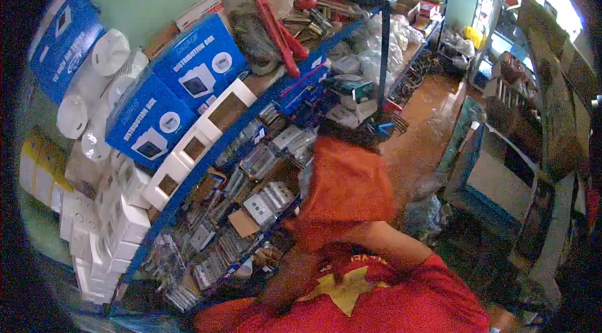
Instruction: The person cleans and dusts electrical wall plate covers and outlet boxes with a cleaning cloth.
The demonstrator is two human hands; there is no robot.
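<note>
An orange cloth-like piece [351,179] is up in front of my chest, with a straight lower edge and a wide, fairly flat face. My left hand [348,232] is at its lower edge, where my left forearm comes in from the right. Close beside it, my right hand [304,231] is at the lower left corner. Both hands look closed on the piece, though blur and shadow hide most of the fingers. Just left of it, a shelf holds grey and white switch plates [268,202] in clear wrapping.
Blue distribution boxes [200,79] and white box frames [188,148] stand on the upper left shelf. Red bolt-cutter-like tools [276,29] lie farther along, above the blue shelf edge [207,176]. Cartons [498,176] crowd the right side, beside the brown floor [420,126].
</note>
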